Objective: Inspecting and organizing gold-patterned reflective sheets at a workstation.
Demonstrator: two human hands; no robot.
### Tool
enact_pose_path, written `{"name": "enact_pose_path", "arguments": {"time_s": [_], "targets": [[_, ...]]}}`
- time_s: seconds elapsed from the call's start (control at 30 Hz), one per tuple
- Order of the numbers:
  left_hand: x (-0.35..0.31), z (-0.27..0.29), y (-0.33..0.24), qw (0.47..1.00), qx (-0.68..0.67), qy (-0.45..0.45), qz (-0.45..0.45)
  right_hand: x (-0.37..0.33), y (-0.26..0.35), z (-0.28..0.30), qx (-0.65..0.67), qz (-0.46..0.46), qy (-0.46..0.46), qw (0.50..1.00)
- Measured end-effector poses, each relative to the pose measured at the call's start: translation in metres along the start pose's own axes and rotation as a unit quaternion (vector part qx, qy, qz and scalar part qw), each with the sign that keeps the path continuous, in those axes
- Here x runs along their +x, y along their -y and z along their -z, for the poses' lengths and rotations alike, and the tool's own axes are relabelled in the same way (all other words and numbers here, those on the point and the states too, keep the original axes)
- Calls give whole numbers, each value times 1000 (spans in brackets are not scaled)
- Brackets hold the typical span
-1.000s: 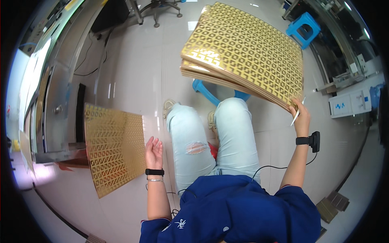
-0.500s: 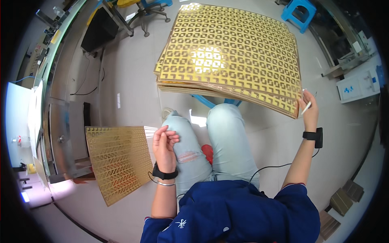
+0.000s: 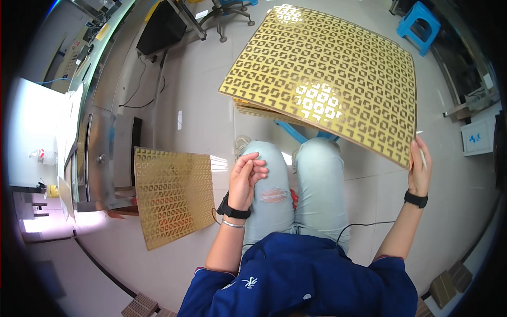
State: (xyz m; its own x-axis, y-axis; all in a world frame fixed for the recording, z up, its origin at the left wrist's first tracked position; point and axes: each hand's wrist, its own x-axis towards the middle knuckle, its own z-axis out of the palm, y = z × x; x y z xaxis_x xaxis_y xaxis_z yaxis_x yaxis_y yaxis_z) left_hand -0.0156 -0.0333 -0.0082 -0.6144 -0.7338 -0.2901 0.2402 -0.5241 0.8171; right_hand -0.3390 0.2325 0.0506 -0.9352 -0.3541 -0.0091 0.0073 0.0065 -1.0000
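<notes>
A square yellow panel [image 3: 364, 79] with a repeating brown pattern of openwork shapes lies skewed on top of a stack of similar panels [image 3: 274, 112] in front of my knees. My right hand [image 3: 420, 171] grips its near right corner, with a slim whitish stick [image 3: 423, 160] also among the fingers. Part of those fingers is hidden behind the panel edge. Over my left knee hovers my left hand [image 3: 247, 177], its fingers loosely curled and a little apart, with nothing visible in them. Another patterned panel [image 3: 171, 198] stands tilted to the left of my left leg.
Blue stool legs [image 3: 290, 131] show under the stack. A metal-sided workbench [image 3: 100, 153] runs along the left. At the far right stands a blue stool [image 3: 420, 26], with a white box [image 3: 478, 137] nearer. A wheeled chair base [image 3: 227, 18] is at the back.
The top panel has turned clockwise on the stack, its left corner now jutting out past the sheets beneath. My right hand has moved with its near corner. The whole view has shifted too.
</notes>
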Motion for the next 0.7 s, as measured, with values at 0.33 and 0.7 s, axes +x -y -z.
{"name": "enact_pose_path", "arguments": {"time_s": [0.33,0.7], "targets": [[13,24,-17,1000,-14,-12,-6,-78,-40,111,-114,-77,-30,990],[27,-1,-25,998,19,55,-3,-46,-59,107,117,-80,-43,989]]}}
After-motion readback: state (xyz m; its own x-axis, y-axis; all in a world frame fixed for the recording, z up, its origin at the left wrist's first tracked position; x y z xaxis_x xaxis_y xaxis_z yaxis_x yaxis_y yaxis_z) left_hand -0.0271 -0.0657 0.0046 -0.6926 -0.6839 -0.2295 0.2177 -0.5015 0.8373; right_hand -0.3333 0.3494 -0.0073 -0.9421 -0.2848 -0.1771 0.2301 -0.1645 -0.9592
